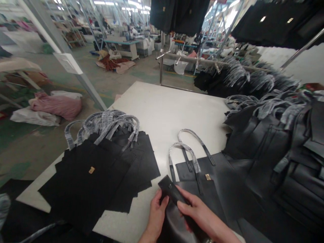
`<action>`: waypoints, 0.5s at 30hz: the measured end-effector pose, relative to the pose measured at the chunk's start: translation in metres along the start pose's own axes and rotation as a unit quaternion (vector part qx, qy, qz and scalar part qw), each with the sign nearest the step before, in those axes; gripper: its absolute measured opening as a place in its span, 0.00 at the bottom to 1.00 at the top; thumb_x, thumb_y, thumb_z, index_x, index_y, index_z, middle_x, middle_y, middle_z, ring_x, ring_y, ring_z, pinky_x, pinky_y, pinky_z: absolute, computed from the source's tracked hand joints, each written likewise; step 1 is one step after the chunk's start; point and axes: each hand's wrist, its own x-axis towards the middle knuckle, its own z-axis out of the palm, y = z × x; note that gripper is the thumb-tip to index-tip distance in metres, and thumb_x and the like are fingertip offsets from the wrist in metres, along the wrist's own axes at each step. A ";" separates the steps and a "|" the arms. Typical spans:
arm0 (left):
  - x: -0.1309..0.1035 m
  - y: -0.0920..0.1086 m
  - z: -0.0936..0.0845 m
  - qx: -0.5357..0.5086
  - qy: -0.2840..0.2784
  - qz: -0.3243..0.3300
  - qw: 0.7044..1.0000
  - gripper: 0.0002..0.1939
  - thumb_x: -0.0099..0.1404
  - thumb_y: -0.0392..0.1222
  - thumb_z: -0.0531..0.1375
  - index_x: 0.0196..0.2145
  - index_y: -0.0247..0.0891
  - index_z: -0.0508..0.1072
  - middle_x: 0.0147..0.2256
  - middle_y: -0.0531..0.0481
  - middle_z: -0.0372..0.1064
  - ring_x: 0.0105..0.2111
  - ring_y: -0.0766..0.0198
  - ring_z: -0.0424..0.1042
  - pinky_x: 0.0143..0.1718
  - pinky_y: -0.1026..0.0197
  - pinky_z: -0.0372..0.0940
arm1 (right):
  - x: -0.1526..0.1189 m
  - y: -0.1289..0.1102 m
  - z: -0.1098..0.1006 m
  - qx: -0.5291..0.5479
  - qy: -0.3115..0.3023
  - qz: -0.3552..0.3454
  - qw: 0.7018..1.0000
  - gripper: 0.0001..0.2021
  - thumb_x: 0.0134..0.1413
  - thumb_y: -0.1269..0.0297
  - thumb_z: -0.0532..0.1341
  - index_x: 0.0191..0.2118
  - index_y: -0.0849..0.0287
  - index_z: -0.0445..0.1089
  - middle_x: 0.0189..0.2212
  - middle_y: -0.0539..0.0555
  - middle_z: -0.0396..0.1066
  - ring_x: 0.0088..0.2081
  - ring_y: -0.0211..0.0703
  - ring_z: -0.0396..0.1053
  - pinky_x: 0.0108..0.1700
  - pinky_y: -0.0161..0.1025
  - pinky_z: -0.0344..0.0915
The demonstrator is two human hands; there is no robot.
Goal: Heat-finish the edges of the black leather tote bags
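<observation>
Near the front of the white table, a black leather piece (174, 219) is gripped by both hands, its upper edge folded over into a narrow band. My left hand (156, 213) pinches the left end of that band between thumb and fingers. Farther along the band, my right hand (198, 209) closes on it with the thumb on top. Just beyond lie black bag panels (205, 190) with two plastic-wrapped handles (184, 148) and a small gold fitting (208, 177). The lower part of the held piece runs out of view.
Fanned black panels (101, 182) with wrapped handles stack at the left of the white table (162, 108). Piled black leather pieces (268, 145) cover the right side. A metal rack (162, 67) stands behind, and a slanted grey post (76, 69) rises on the left.
</observation>
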 end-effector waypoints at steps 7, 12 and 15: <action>-0.003 0.005 0.005 -0.031 -0.017 -0.031 0.999 0.19 0.56 0.45 0.66 0.45 0.36 0.75 0.46 0.43 0.73 0.47 0.50 0.70 0.50 0.53 0.63 | -0.006 -0.002 -0.005 0.005 -0.017 0.028 0.999 0.34 0.53 0.51 0.62 0.64 0.52 0.55 0.23 0.45 0.63 0.16 0.30 0.60 0.17 0.28 0.59; -0.002 0.002 0.004 -0.046 -0.015 -0.051 0.998 0.20 0.54 0.45 0.66 0.45 0.36 0.75 0.44 0.43 0.74 0.44 0.51 0.72 0.47 0.54 0.65 | -0.005 0.002 -0.006 0.003 0.018 0.013 1.000 0.35 0.53 0.51 0.62 0.64 0.52 0.54 0.22 0.44 0.64 0.16 0.30 0.61 0.17 0.27 0.59; 0.001 -0.008 0.004 -0.025 0.004 -0.041 0.999 0.17 0.52 0.42 0.67 0.40 0.35 0.76 0.41 0.44 0.75 0.42 0.52 0.72 0.45 0.56 0.65 | 0.002 0.009 -0.005 -0.006 -0.027 0.036 0.999 0.34 0.52 0.51 0.63 0.63 0.54 0.56 0.21 0.44 0.64 0.15 0.30 0.61 0.17 0.27 0.60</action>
